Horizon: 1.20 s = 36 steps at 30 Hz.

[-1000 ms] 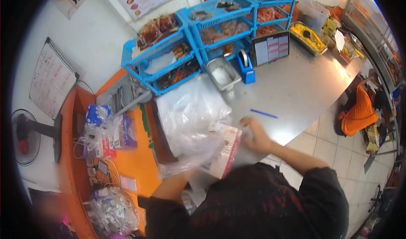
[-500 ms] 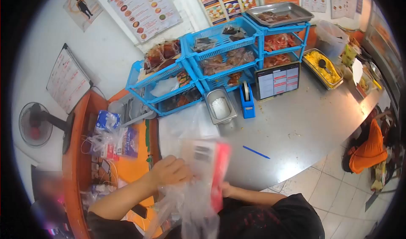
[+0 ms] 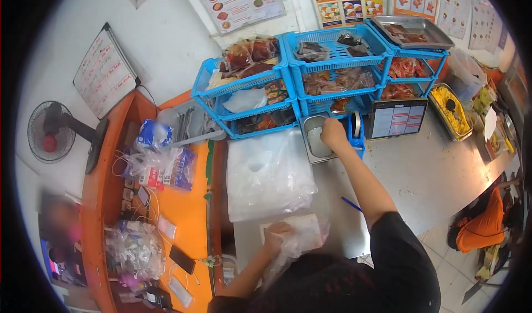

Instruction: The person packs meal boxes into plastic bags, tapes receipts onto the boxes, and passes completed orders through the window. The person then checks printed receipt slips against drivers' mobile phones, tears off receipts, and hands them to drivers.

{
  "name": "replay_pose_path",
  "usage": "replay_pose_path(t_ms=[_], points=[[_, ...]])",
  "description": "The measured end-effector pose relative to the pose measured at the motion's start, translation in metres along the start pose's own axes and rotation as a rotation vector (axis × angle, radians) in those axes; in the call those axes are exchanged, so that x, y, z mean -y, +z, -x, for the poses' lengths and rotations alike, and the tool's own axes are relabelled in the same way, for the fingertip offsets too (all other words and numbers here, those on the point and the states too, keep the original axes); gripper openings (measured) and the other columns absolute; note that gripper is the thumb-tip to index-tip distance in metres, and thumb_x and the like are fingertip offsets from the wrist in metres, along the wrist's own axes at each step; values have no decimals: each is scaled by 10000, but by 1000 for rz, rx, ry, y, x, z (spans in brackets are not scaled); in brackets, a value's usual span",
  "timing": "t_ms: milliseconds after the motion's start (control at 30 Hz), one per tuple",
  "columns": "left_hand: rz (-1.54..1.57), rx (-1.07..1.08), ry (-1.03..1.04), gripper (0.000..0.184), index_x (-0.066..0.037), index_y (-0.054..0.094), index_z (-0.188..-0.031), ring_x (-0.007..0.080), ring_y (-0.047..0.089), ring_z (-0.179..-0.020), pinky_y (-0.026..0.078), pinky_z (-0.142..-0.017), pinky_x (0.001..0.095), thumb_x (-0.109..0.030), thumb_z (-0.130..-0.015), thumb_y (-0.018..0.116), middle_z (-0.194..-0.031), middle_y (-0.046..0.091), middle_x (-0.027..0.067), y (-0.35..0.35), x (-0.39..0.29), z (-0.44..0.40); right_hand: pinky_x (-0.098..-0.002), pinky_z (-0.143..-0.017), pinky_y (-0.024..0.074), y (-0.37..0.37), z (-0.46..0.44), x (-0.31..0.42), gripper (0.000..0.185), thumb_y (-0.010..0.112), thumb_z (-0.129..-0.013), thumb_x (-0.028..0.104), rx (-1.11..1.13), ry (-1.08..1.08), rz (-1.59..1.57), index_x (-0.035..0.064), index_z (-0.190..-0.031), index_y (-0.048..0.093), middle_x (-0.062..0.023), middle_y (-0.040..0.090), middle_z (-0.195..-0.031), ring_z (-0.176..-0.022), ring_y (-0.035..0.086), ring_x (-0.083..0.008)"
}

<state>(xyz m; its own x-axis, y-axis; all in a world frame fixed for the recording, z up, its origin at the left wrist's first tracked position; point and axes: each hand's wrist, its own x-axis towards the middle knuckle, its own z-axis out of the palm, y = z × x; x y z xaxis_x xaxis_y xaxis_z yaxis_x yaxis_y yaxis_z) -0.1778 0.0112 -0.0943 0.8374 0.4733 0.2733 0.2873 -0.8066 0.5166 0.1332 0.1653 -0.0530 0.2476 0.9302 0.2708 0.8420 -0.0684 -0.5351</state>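
My left hand (image 3: 277, 234) is low in the head view, its fingers closed on a pack of clear plastic bags (image 3: 303, 228) with a pale label, at the steel table's near edge. My right hand (image 3: 334, 134) reaches forward with curled fingers over the right side of a small steel container (image 3: 320, 157) with white contents. Whatever those fingers pinch, if anything, is hidden. Just right of this hand stands a blue tape dispenser (image 3: 358, 141), partly covered by the wrist. A stack of clear plastic sheets or bags (image 3: 269, 174) lies between my two arms.
Blue stacked baskets (image 3: 338, 95) with bagged food line the back. A tablet (image 3: 398, 117) and a tray of yellow food (image 3: 446, 105) stand to the right. A blue pen (image 3: 351, 204) lies by my right forearm. An orange counter (image 3: 185, 213) with bags and a phone runs along the left.
My right hand has moved from the pack out to the steel container. My left hand has lowered the pack from mid-air to the table edge. The camera view has shifted.
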Motion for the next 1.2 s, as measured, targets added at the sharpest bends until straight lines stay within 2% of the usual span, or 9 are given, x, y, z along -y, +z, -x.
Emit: replay_pose_path(t_ms=[100,467,600,833,900,967,1033,1133,1200], points=[[19,21,-13,87,-68,562,-750,263,512,-756,421,-662,359,-128,-689,545,-794,534,100,14,-6,-9,-360,-676,514,37,-11,6,168,523,-766,125,261,115,362,26,-833,642,-159,629,-875,-764,631,-292],[457,5,-345,138,-46,558,-791,288,485,-840,400,-734,380,-135,-711,489,-866,521,126,-3,-11,-2,-365,-720,500,49,-2,-6,196,484,-744,91,213,93,346,-46,-809,610,-204,610,-879,-830,607,-330],[-31,172,-32,180,-31,557,-828,306,464,-888,381,-775,393,-141,-731,452,-913,512,139,-8,-9,-5,-359,-708,502,11,-4,14,191,535,-707,93,137,200,251,-55,-799,614,-215,610,-888,-843,608,-323],[411,-181,-212,231,-42,580,-875,320,456,-886,364,-785,385,-174,-755,434,-924,521,126,-3,-21,7,-331,-708,500,-38,-4,11,220,645,-630,169,172,252,286,-13,-754,636,-219,616,-758,-753,621,-291],[477,-222,-244,236,-47,589,-874,316,458,-896,359,-791,388,-178,-755,434,-931,526,122,3,-20,12,-289,-569,462,-54,14,22,121,567,-733,97,83,146,-217,-16,-776,567,-136,572,-641,-616,580,-204],[89,-173,-153,252,-58,609,-906,301,457,-955,349,-824,396,-192,-784,434,-999,524,125,6,-18,12,-237,-451,373,-62,46,38,45,474,-834,32,74,59,-627,10,-796,482,-32,488,-567,-516,473,-94],[14,-287,-145,255,-69,616,-944,285,439,-1027,325,-884,400,-203,-785,468,-1082,497,138,-1,-28,11,-275,-475,391,-57,104,64,43,509,-789,28,124,84,-872,10,-750,508,-71,515,-547,-504,501,-102],[-157,-323,-207,264,-64,603,-987,281,412,-1088,335,-906,390,-189,-787,483,-1130,464,155,-21,-60,-3,-269,-493,408,-21,181,70,34,553,-747,14,354,-12,-719,-7,-720,550,-81,538,-564,-506,511,-119],[456,-499,-457,279,-40,582,-1015,283,410,-1101,380,-874,379,-147,-768,509,-1158,447,164,-27,-78,-11,-275,-518,432,-15,211,88,36,583,-714,19,502,-93,-672,-12,-716,599,-103,580,-614,-533,544,-146]])
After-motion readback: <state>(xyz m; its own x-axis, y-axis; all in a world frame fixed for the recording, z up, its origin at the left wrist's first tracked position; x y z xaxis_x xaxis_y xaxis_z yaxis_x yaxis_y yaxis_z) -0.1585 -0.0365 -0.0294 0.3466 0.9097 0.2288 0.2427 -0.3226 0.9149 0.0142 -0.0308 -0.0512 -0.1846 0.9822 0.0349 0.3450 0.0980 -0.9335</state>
